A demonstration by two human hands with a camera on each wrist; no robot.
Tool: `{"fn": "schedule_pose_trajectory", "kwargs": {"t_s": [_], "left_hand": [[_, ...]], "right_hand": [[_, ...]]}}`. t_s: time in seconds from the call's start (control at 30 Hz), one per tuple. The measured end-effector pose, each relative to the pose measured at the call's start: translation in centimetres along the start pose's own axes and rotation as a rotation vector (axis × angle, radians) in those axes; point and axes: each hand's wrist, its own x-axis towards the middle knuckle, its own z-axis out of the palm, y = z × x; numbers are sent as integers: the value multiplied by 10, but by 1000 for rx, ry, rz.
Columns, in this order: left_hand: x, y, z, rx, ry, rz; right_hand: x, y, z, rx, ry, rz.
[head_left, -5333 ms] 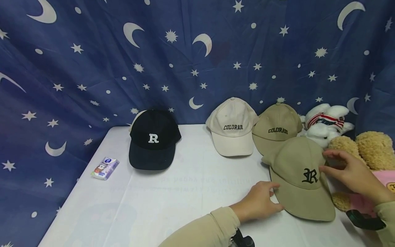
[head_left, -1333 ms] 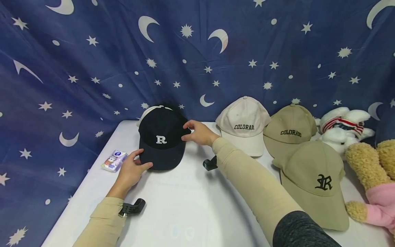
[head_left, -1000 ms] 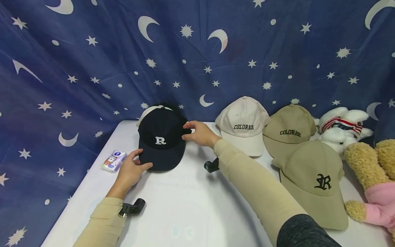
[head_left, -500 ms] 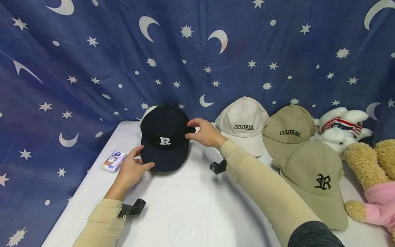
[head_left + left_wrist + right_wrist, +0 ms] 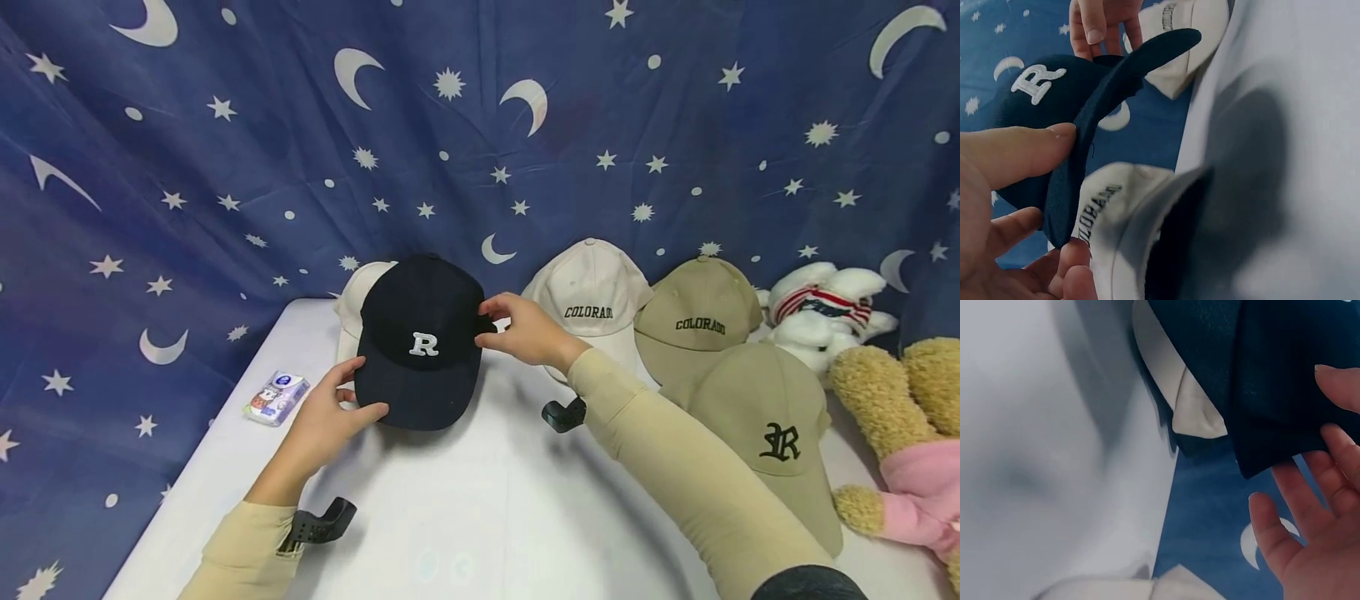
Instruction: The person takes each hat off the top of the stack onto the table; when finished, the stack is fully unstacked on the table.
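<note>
Fingers (image 5: pixel 1013 230) of the L hand (image 5: pixel 326 427) pinched the brim's side edge on the dark cap (image 5: pixel 420 304); the R hand (image 5: pixel 536 332) gripped its opp. edge, set narrow w/ thumb on one face. The cap was off the tabletop (image 5: pixel 420 508), shadow below, partly covering the rear pale cap (image 5: pixel 360 287).

Room-wise: tabletop ran toward the person btwn the forearms. Its L edge lay near the tissue pack (image 5: pixel 276 398); its back edge met the curtain (image 5: pixel 300 175). On the R side, the R hand took up most of the gap to the far pale cap (image 5: pixel 588 279), w/ the tan cap (image 5: pixel 697 292) next along.

Head view hid the rear cap's front; L-wrist view showed its lettering, plus curtain visible btwn it & the dark brim. R-wrist view alone showed the little finger apart from the cloth.
</note>
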Motion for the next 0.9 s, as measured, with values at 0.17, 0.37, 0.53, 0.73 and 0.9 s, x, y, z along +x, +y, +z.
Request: {"fn": "schedule_pose_trajectory", "kwargs": {"t_s": [0.17,0.37,0.53,0.73,0.9], "left_hand": [[-7,12,7,-8,-32,27],[-9,16,20,-29,-59,69],[-11,20,32,-45,-78,95],[-15,25,48,-61,-101,102],[-17,30,62,-79,-124,129]], "right_hand": [[-16,2,-12,4,-4,-13],[-34,6,-21,-22,10,-31],[-50,10,-30,-46,38,-49],[-72,17,-43,-57,35,-63],[-88,22,-54,-63,59,-67]]}}
